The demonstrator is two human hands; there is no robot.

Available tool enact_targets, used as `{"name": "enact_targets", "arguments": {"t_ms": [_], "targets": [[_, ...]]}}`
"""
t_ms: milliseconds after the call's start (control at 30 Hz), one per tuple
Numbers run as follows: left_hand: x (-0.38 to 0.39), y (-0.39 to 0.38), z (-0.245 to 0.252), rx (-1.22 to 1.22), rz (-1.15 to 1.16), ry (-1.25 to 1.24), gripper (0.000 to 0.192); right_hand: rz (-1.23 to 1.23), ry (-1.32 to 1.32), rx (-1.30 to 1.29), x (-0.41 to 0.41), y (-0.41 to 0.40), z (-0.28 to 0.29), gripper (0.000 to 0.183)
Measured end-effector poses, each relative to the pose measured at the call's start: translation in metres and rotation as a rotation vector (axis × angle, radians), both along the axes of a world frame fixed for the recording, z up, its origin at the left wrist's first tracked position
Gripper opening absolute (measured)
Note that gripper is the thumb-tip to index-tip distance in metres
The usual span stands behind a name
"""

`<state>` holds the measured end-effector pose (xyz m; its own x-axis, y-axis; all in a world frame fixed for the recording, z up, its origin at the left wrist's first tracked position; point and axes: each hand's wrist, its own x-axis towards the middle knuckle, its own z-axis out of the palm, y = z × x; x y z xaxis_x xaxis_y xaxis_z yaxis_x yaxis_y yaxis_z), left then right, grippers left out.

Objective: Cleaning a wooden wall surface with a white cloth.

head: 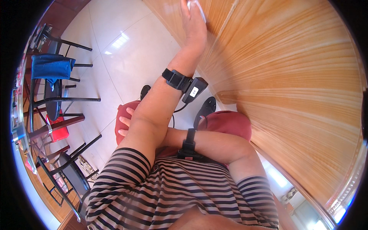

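Note:
At the top of the view my left hand (pixel 195 24) holds a white cloth or tissue (pixel 202 12) against a light wood-grain panel (pixel 281 74), which looks like a door. Part of the cloth is hidden behind the hand and cut off by the picture's edge. My right arm crosses under my left forearm. The fingers of my right hand (pixel 124 122) lie spread on my left knee (pixel 119 135), in red trousers; the rest of that hand is covered by the left forearm. Black strapped devices sit on the left forearm (pixel 195 89) and the right wrist (pixel 188 146).
Black-framed chairs (pixel 53 103) stand on the left, one with a blue cloth (pixel 53 66) over its back. Near them is a red box (pixel 59 129). Pale glossy floor tiles (pixel 106 72) lie between chairs and panel. The panel's edge (pixel 290 175) runs close by my right side.

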<state>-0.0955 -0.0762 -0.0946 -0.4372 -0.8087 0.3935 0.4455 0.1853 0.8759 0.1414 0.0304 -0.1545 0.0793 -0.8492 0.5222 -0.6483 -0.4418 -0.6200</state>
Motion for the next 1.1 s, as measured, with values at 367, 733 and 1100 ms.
{"name": "enact_targets", "arguments": {"t_ms": [367, 733, 1100], "targets": [[0.032, 0.097, -0.048, -0.185, 0.154, -0.298, 0.058, 0.103, 0.152, 0.003, 0.011, -0.012, -0.003, 0.057], [0.036, 0.13, 0.046, -1.184, 0.174, 0.49, 0.053, 0.146, 0.015, 0.036, -0.014, 0.0, 0.008, 0.057], [-0.004, 0.004, 0.118, -0.893, 0.203, 0.277, 0.058, 0.348, -0.541, 0.339, -0.026, -0.001, -0.002, 0.051]]}}
